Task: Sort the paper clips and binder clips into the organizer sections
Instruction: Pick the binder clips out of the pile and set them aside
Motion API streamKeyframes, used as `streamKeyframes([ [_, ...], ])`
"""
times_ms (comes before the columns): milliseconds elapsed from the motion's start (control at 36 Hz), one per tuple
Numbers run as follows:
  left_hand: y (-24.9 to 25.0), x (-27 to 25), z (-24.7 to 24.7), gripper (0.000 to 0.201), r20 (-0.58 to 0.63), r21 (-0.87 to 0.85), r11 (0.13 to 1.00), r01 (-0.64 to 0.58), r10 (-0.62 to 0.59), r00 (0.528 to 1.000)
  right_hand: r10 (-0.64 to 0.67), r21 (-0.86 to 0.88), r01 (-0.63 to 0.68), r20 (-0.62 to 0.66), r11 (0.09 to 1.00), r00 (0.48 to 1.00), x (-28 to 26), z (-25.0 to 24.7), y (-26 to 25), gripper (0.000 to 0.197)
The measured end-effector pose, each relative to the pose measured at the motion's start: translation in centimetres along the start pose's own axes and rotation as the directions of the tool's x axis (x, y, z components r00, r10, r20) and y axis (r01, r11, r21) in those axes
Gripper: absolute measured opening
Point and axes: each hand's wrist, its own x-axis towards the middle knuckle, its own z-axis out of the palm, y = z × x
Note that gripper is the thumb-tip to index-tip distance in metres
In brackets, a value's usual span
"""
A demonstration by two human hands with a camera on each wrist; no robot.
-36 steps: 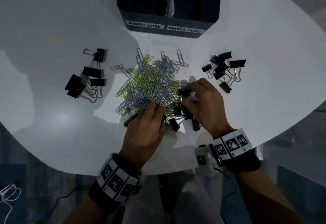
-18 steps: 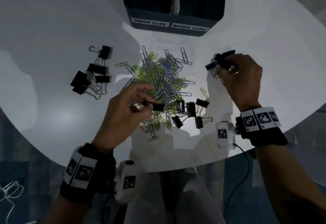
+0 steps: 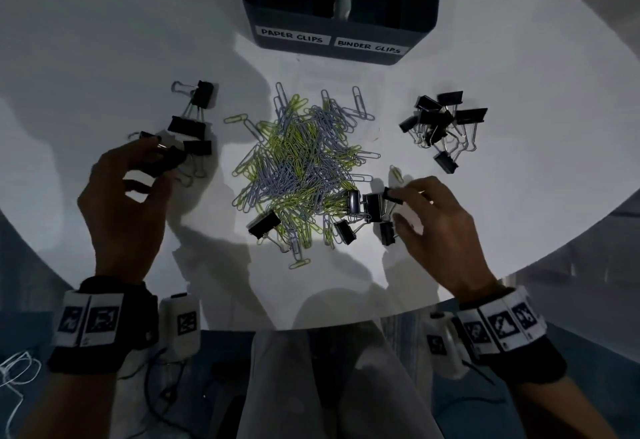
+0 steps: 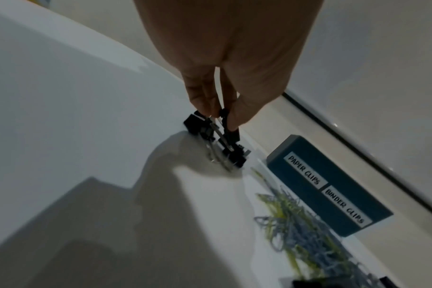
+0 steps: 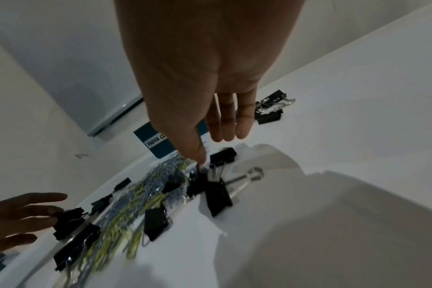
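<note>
Two hands over a round white table point(image 3: 519, 40), dim light, hard shadows across the top. Left hand point(image 3: 124, 196) sits at the left binder clip group point(image 3: 194, 120); thumb and fingers point(image 4: 202, 101) pinch a black binder clip point(image 3: 166, 161) by its wire handle, other fingers spread loose. Right hand point(image 3: 436, 227) is at the near-right edge of the paper clip pile point(image 3: 301, 161); thumb and forefinger pinch a small black binder clip point(image 3: 393, 194), remaining fingers point(image 5: 225, 124) straight and apart. A few loose binder clips point(image 3: 372, 208) lie touching the pile's near edge, one more point(image 3: 265, 225) at its near-left corner. Pile is yellow-green and grey-blue clips, mid-table, sitting on a white sheet. Second binder clip group point(image 3: 443, 123) lies at right, well apart from the pile. Organizer point(image 3: 332, 28) stands at the far edge behind the pile, dark blue, two sections with a white divider between; front labels read PAPER CLIPS on the left, BINDER CLIPS on the right. Section contents too dark to tell. Both wrists carry black bands with square printed markers point(image 3: 93, 322). Below the table edge: blue floor, cables point(image 3: 14, 376), person's light trousers point(image 3: 311, 386). Wrist views show pale walls and a dark strip along the base.
</note>
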Motion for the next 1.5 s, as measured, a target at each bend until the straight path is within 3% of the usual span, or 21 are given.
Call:
streamKeyframes([
  [194, -0.8, -0.9, 0.5, 0.045, 0.01, 0.175, 0.984, -0.018, 0.017, 1.0, -0.055, -0.049, 0.06, 0.092, 0.997, 0.994, -1.1, 0.7, 0.3, 0.036],
  [333, 1.0, -2.7, 1.3, 0.035, 0.021, 0.311, 0.95, -0.035, 0.03, 0.999, 0.014, -0.022, -0.013, 0.056, 1.0, 0.998, -1.4, 0.4, 1.2, 0.045],
  [444, 3.1, -5.0, 2.5, 0.021, 0.194, 0.204, 0.966, -0.156, 0.116, 0.974, 0.001, -0.004, -0.001, 0.033, 1.0, 0.999, -1.5, 0.3, 0.8, 0.046],
  [500, 3.2, -5.8, 3.4, 0.024, 0.318, 0.248, 0.937, -0.246, 0.161, 0.934, -0.007, -0.02, 0.008, 0.048, 1.0, 0.999, -1.5, 0.5, 0.9, 0.05],
  [583, 2.8, -6.7, 4.7, 0.031, 0.425, 0.314, 0.908, -0.277, 0.127, 0.896, 0.0, -0.021, 0.0, 0.038, 1.0, 0.999, -1.6, 0.6, 1.5, 0.052],
  [805, 2.9, -6.4, 6.2, 0.03, 0.408, 0.281, 0.946, -0.163, 0.036, 0.912, 0.128, 0.043, -0.126, -0.037, 0.991, 0.991, -1.4, -0.4, 3.8, 0.049],
  [917, 2.8, -5.9, 6.4, 0.031, 0.41, 0.223, 0.968, -0.117, 0.016, 0.912, 0.085, 0.042, -0.086, 0.022, 0.995, 0.996, -1.6, -0.4, 4.5, 0.046],
  [1055, 2.9, -5.9, 6.7, 0.028, 0.412, 0.253, 0.962, -0.104, -0.01, 0.911, 0.103, 0.047, -0.101, -0.041, 0.994, 0.994, -1.3, -0.8, 4.7, 0.041],
  [1222, 3.4, -6.1, 7.3, 0.041, 0.409, 0.337, 0.937, -0.086, -0.064, 0.91, -0.104, 0.0, 0.104, 0.003, 0.995, 0.995, -0.5, 0.5, 0.1, 0.043],
  [1305, 3.3, -6.0, 7.4, 0.035, 0.434, 0.32, 0.944, -0.082, -0.07, 0.898, -0.158, 0.022, 0.158, 0.03, 0.987, 0.987, -0.3, 1.7, -0.9, 0.041],
  [1417, 3.5, -5.2, 6.6, 0.023, 0.479, 0.2, 0.98, -0.017, -0.082, 0.874, -0.096, 0.012, 0.096, -0.008, 0.995, 0.995, -0.4, 2.8, -0.2, 0.035],
  [1500, 3.8, -4.5, 5.3, 0.023, 0.499, -0.007, 0.992, 0.129, -0.108, 0.86, -0.041, 0.02, 0.042, -0.038, 0.999, 0.998, -0.7, 2.7, 0.8, 0.034],
])
